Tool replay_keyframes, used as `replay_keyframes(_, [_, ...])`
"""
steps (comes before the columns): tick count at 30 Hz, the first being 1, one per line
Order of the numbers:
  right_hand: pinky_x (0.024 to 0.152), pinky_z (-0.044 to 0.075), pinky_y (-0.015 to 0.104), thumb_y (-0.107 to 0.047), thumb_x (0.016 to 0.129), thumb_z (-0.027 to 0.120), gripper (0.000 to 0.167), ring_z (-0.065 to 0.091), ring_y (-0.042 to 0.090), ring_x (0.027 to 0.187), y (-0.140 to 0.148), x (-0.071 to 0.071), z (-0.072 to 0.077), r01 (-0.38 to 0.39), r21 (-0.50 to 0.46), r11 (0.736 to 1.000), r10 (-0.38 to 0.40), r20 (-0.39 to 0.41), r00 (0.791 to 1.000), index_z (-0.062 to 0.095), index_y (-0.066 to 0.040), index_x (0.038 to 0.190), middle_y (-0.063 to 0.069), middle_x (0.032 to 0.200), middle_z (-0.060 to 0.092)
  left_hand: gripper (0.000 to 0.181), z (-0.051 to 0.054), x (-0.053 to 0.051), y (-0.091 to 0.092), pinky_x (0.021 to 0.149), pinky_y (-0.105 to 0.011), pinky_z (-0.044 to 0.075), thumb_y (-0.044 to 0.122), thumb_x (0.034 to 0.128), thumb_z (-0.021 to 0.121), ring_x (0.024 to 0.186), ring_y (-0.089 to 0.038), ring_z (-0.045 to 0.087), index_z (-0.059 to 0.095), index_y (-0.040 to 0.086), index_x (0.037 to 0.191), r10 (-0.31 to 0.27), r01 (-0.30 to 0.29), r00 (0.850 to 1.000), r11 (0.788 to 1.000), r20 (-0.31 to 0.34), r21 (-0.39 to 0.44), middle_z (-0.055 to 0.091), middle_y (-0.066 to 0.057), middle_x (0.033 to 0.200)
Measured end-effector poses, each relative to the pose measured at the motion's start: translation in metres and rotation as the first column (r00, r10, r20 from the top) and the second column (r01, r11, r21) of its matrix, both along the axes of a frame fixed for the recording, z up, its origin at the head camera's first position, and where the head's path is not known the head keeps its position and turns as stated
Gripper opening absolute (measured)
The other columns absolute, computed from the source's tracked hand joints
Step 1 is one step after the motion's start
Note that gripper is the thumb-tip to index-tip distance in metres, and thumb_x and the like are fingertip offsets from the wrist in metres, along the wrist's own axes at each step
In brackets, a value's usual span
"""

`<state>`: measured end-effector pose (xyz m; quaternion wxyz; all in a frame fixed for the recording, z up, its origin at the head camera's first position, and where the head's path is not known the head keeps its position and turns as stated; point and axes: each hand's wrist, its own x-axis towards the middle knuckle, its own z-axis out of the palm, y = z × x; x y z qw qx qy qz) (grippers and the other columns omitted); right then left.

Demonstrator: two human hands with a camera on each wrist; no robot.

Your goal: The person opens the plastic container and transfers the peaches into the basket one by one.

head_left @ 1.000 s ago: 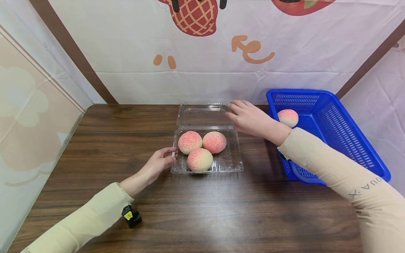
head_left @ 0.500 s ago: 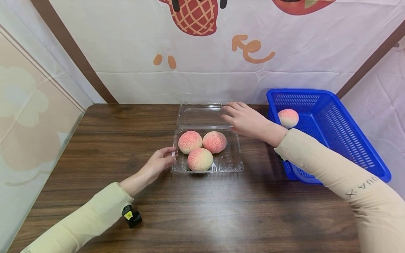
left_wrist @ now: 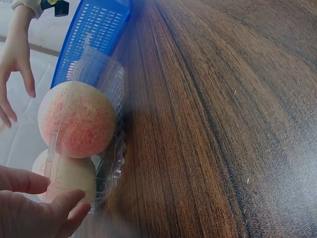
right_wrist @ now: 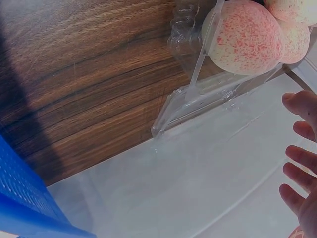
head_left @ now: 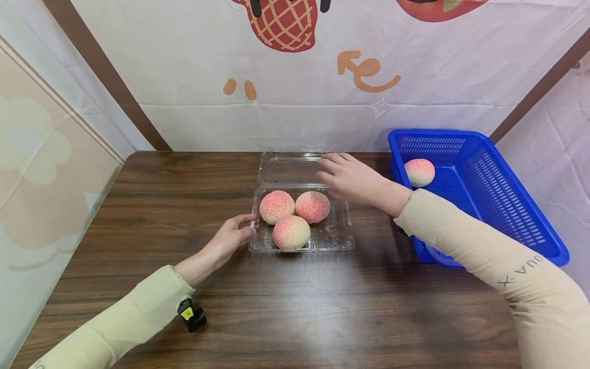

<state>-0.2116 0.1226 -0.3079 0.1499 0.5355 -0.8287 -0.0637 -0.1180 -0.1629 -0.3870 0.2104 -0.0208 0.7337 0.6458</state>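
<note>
Facing upward in the head view, clear box (head_left: 334, 230): 1, on the table (head_left: 295, 307) mid-frame, long axis from 9 to 3 o'clock; its 1 lid (head_left: 290, 171) folds back toward 12.
Peaches: 4; in the box, far-left peach (head_left: 276, 207) at 10, far-right peach (head_left: 313, 207) at 1, near peach (head_left: 291, 233) at 7; basket peach (head_left: 420, 172) at 10 in 1 blue basket (head_left: 507, 195), which slants from 11 to 5.
Left hand (head_left: 226, 240): fingertips at the box's 9 o'clock wall; whether they pinch, I cannot tell.
Right hand (head_left: 354, 178): by the lid's 3 o'clock side, fingers parted, holding nothing; 2 hands, apart.
Edges: lid's far edge near the table's; box floor shows from 3 to 5; table spreads toward 6 and between box and basket.
Left wrist view, box: axis from 1 to 7, 2 peaches showing, basket beyond at 12; table fills 1 to 5.
Right wrist view, box: at 1, 3 peaches showing; right hand at 4, 5 digits spread; basket at 8.
</note>
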Motion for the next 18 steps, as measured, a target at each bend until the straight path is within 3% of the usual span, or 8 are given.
replay_keyframes(12, [0.091, 0.040, 0.045, -0.014, 0.074, 0.068, 0.034, 0.047, 0.033, 0.111, -0.0059, 0.0024, -0.0063, -0.018, -0.001, 1.000, 0.018, -0.001, 1.000, 0.060, -0.003, 0.104, 0.018, 0.118, 0.053, 0.046, -0.0008, -0.0007, -0.0010, 0.100, -0.040, 0.037, -0.005, 0.0889, 0.038, 0.114, -0.030, 0.043, 0.026, -0.018, 0.132, -0.006, 0.006, 1.000, 1.000, 0.000, -0.005, 0.038, -0.033, 0.127])
replay_keyframes(18, [0.090, 0.041, 0.043, -0.016, 0.071, 0.074, 0.040, 0.047, 0.032, 0.109, -0.0083, 0.0038, -0.0099, -0.032, 0.000, 1.000, 0.032, 0.002, 0.999, 0.060, -0.003, 0.105, 0.017, 0.116, 0.054, 0.047, -0.0013, -0.0009, -0.0021, 0.099, -0.039, 0.038, -0.005, 0.0885, 0.037, 0.115, -0.032, 0.042, 0.026, -0.018, 0.132, -0.007, 0.008, 1.000, 1.000, 0.001, -0.011, 0.038, -0.033, 0.127])
